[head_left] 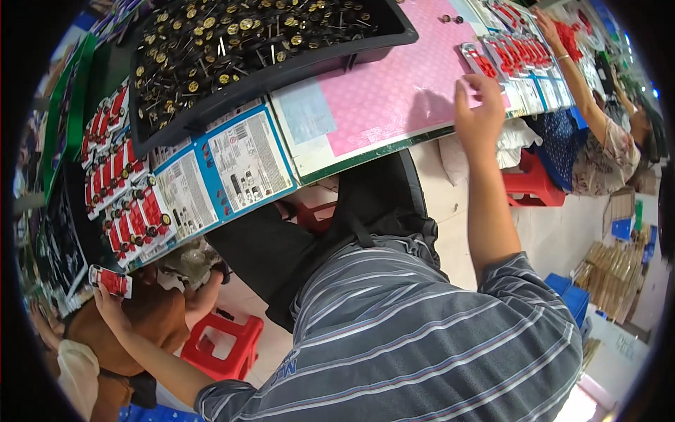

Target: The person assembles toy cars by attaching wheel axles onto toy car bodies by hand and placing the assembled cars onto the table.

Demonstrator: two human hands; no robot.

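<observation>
My left hand (109, 307), reaching out at the lower left, grips a small red-and-white toy car body (111, 282) by its edge. My right hand (482, 111) is over the table's front edge on the right, fingers apart and nothing visible in them. Just beyond its fingertips lies a single toy car body (479, 62), red on a pale grey base; whether they touch I cannot tell. Beside it runs a row of similar red car bodies (519, 53). Rows of red toy cars with black wheels (131, 219) lie at the left.
A black tray (281, 73) heaped with wheels on axles stands on the table, which carries a pink sheet (383, 95) and printed blue-edged cards (251, 162). Co-workers sit on both sides; one's hand (548, 29) reaches in at right. Red stools (223, 344) stand nearby.
</observation>
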